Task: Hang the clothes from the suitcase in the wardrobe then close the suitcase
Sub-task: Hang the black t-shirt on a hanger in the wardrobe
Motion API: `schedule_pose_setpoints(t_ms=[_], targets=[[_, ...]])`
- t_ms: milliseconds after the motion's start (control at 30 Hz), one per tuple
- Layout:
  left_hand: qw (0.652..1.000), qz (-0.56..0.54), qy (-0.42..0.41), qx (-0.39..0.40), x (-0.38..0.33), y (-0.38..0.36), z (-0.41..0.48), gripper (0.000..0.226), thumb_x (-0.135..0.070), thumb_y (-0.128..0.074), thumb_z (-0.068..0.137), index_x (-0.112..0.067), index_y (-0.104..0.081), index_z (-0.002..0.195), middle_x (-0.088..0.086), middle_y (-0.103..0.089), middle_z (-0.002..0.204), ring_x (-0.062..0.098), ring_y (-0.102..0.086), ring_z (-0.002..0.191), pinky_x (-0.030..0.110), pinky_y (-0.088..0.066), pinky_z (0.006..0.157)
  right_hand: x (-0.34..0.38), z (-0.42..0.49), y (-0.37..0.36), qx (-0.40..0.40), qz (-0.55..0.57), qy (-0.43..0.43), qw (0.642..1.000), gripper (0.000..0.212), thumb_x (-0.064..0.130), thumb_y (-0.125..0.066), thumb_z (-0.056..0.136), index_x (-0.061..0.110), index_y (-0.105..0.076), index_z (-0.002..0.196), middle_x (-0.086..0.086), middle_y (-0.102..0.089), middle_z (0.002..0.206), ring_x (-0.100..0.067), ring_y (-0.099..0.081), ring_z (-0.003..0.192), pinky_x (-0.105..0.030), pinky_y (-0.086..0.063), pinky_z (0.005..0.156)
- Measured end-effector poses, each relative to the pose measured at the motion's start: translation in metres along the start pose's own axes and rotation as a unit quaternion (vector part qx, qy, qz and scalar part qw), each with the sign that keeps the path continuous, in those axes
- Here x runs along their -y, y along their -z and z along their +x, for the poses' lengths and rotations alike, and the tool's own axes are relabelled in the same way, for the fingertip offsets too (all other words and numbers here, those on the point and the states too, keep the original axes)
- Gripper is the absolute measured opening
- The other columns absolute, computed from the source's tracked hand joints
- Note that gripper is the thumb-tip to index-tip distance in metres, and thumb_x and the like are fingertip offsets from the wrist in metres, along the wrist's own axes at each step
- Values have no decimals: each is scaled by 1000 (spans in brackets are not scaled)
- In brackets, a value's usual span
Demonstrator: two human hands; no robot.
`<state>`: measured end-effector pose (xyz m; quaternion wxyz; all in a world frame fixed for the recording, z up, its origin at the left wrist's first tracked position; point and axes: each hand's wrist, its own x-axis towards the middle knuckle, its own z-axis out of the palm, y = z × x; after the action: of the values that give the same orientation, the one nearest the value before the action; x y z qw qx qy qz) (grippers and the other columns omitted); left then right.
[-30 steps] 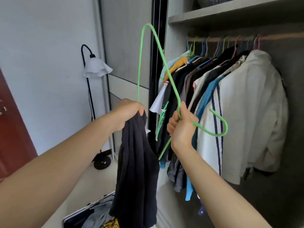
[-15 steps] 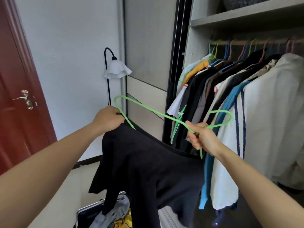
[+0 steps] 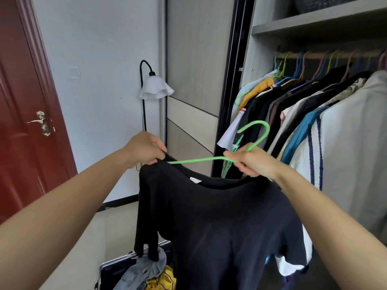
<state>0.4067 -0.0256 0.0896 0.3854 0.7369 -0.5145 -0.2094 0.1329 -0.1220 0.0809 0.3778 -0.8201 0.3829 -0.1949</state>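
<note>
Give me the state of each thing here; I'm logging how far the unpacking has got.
left hand: grips the shoulder of the black shirt.
right hand: grips the green hanger below its hook.
green hanger: partly inside the shirt's neck, hook off the rail.
black shirt: held up, not yet hung.
suitcase: open, clothes inside.
wardrobe: open, rail crowded with hung clothes.
red door: appears shut.

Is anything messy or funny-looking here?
Yes. The green hanger is only partly inside the black shirt, one arm showing bare. Grey and yellow clothes lie crumpled in the open suitcase.
</note>
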Motion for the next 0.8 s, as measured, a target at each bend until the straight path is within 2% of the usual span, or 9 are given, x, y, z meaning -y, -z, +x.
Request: schedule_pose_setpoints(t_ms=[67, 133, 233, 300, 367, 467, 600, 700, 800], targets=[[999, 8, -16, 26, -13, -10, -3, 14, 0, -65, 75, -11, -71, 80, 8, -61, 66, 12, -53, 52, 15, -44, 45, 12, 6, -12, 55, -68, -2, 996, 55, 46, -54, 94, 12, -39, 54, -4, -32, 47, -18, -25, 40, -24, -23, 43], [997, 26, -31, 65, -19, -14, -5, 13, -10, -66, 74, -16, -73, 82, 2, -62, 65, 13, -53, 57, 20, -44, 51, 18, 12, -17, 51, -80, 1, 996, 54, 46, -54, 95, 11, -41, 56, -7, -33, 49, -18, -27, 40, -24, -26, 44], [996, 6, -70, 51, -13, -10, -7, 12, -28, -66, 78, -26, -74, 87, -12, -67, 85, 9, -58, 75, 22, -43, 71, 25, 17, -9, -5, -17, 6, 1000, 50, 38, -57, 96, 11, -41, 57, -5, -33, 50, -15, -25, 39, -26, -22, 45], [991, 45, -112, 63, -2, -11, -8, 17, -32, -65, 83, -32, -71, 99, -18, -66, 98, 0, -58, 92, 19, -41, 80, 28, 19, -10, -6, -31, 12, 999, 50, 39, -56, 96, 11, -42, 57, -4, -33, 49, -14, -27, 39, -26, -27, 47], [980, 96, -146, 94, 10, -22, -8, 20, -39, -66, 85, -32, -69, 104, -17, -66, 101, 0, -58, 95, 21, -43, 85, 30, 20, -16, -6, -44, 25, 999, 51, 39, -56, 96, 12, -44, 54, 1, -33, 44, -12, -28, 37, -28, -31, 50], [959, 184, -208, 53, 25, -39, -3, 20, -40, -57, 92, -23, -68, 90, -2, -65, 79, 14, -59, 76, 36, -48, 74, 35, 22, -20, -8, -20, 35, 999, 45, 37, -60, 94, 9, -54, 60, 6, -34, 39, -10, -28, 36, -31, -33, 59], [959, 109, -258, -40, 33, -45, 3, 33, -33, -46, 99, -20, -53, 70, -2, -49, 60, 16, -47, 59, 36, -40, 61, 43, 17, -8, 2, -12, 91, 996, 31, 31, -71, 88, 1, -69, 79, -5, -51, 57, -11, -43, 48, -24, -40, 54], [953, 84, -265, -116, 37, -38, 5, 33, -29, -43, 101, -28, -46, 67, -8, -49, 58, 9, -47, 57, 25, -36, 56, 23, 7, 12, 18, -68, 65, 995, 17, 27, -76, 82, 12, -76, 90, -1, -72, 83, -8, -61, 74, -21, -47, 73], [956, 88, -248, -130, 43, -33, 11, 31, -29, -41, 101, -25, -50, 72, -9, -53, 64, 10, -51, 63, 29, -39, 61, -6, -9, 18, 12, -92, -2, 996, 14, 29, -75, 84, 17, -79, 91, -2, -75, 91, -6, -65, 85, -27, -48, 87]])
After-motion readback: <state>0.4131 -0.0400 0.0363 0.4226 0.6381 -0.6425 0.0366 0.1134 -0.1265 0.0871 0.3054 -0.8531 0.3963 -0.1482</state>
